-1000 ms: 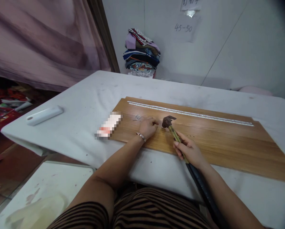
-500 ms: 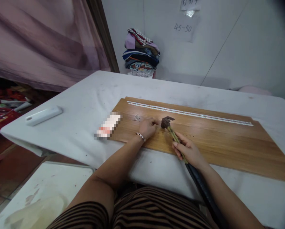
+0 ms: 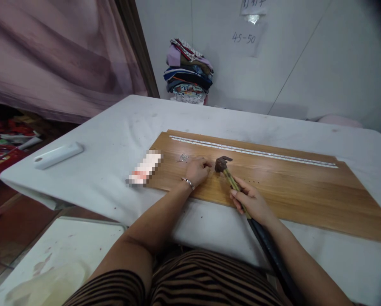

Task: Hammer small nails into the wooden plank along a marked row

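Observation:
My right hand (image 3: pixel 249 199) is wrapped round the handle of a claw hammer (image 3: pixel 230 178). Its rusty head is low over a brown wooden board (image 3: pixel 298 199), just right of my left hand (image 3: pixel 198 170). The fingers of my left hand are pinched together at the board's surface; whatever they hold is too small to make out. Several loose nails (image 3: pixel 182 158) lie on the board beyond my left wrist. A short row of dark dots (image 3: pixel 254 182) shows on the wood to the right of the hammer.
Two white measuring strips (image 3: pixel 254 151) run along the board's far side. A blurred-out pale box-like item (image 3: pixel 145 168) rests at its left end. Farther left on the white-covered table (image 3: pixel 114 127) lies a white handle-like object (image 3: pixel 59 155). Folded cloths (image 3: pixel 189 72) are stacked by the wall.

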Demonstrator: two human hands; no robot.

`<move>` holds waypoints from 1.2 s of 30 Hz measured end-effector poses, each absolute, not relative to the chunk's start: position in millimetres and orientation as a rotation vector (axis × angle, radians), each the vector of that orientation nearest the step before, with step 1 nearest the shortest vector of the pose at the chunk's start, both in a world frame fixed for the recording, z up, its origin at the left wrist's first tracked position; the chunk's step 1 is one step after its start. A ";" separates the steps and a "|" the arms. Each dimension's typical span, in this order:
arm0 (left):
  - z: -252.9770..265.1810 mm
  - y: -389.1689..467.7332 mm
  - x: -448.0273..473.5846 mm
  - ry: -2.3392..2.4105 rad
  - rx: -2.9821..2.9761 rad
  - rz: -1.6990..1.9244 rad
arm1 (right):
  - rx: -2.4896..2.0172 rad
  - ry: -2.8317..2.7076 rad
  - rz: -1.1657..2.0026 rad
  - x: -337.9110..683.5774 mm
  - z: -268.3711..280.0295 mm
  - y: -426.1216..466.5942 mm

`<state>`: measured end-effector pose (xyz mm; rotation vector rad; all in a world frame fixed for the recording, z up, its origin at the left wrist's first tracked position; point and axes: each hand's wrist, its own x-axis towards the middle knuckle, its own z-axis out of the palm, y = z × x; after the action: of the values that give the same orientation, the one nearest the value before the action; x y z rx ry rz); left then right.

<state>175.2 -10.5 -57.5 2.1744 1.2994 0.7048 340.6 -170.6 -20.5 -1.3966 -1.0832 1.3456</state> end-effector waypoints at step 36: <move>-56.0 -10.3 174.7 1.301 2.197 0.675 | -1.393 -1.076 1.337 340.7 -18.6 -170.1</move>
<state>174.7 -10.3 -56.0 2.1965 1.3013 0.6748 340.7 -170.1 -18.6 -1.3932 -1.0764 1.3373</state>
